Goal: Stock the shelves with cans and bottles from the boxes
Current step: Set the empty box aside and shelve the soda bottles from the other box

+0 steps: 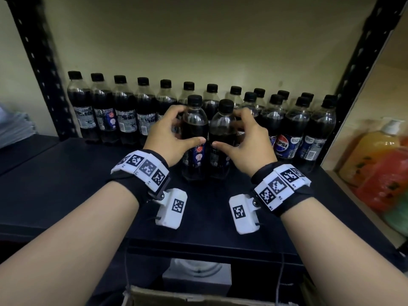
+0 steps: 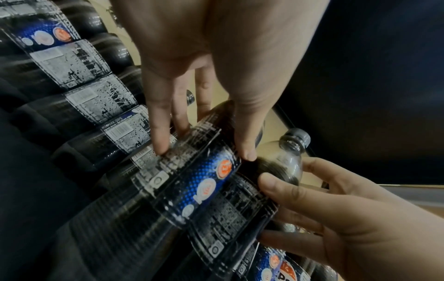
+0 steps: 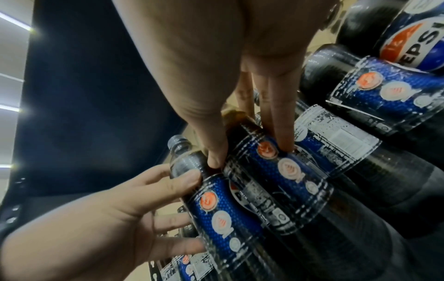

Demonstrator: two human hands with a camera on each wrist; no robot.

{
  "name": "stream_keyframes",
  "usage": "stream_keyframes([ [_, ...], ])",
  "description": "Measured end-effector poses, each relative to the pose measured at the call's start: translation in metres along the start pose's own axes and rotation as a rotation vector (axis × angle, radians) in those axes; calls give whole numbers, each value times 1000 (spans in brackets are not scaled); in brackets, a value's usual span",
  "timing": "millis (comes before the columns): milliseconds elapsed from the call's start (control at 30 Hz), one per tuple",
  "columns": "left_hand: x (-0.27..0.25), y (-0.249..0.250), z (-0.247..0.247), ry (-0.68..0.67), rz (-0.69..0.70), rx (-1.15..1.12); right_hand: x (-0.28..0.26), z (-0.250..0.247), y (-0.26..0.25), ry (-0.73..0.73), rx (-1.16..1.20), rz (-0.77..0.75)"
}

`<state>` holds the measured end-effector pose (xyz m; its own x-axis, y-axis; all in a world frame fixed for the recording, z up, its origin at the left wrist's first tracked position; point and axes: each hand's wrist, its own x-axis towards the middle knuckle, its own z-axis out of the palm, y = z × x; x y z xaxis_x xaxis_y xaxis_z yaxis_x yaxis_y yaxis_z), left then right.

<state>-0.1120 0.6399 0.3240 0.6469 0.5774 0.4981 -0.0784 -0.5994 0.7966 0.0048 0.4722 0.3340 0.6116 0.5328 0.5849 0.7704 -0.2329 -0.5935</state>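
Observation:
Two dark cola bottles with black caps stand upright side by side in front of the stocked rows, their bases at the black shelf board (image 1: 66,184). My left hand (image 1: 170,133) grips the left bottle (image 1: 194,138) around its body, thumb in front and fingers behind. My right hand (image 1: 247,138) grips the right bottle (image 1: 223,133) the same way. In the left wrist view my left hand (image 2: 204,150) wraps the blue-labelled bottle (image 2: 199,182). In the right wrist view my right hand (image 3: 250,152) holds its bottle (image 3: 276,180).
A full back row of the same bottles (image 1: 123,111) lines the wall, with a second row (image 1: 293,129) in front at the right. Black perforated uprights (image 1: 42,69) frame the shelf. Coloured soap bottles (image 1: 379,164) stand at the far right. A cardboard box (image 1: 198,297) sits below.

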Motion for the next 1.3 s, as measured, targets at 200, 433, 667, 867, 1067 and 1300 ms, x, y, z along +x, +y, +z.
stream_keyframes([
  [200, 18, -16, 14, 66, 64, -32, 17, 14, 13, 36, 35, -19],
  [433, 34, -32, 27, 116, 66, -63, 27, 25, 21, 79, 72, -15],
  [667, 41, -36, 30, 137, 61, -37, 36, 25, 16, 69, -64, 1],
  [867, 42, -31, 35, 183, 35, 117, 36, 20, 11, 105, -355, 10],
  [1067, 43, -27, 35, 143, -26, 122, 29, 26, 14, 114, -238, 4],
  [1300, 40, -23, 32, 124, -48, 66, 28, 29, 14, 150, -243, 18],
])
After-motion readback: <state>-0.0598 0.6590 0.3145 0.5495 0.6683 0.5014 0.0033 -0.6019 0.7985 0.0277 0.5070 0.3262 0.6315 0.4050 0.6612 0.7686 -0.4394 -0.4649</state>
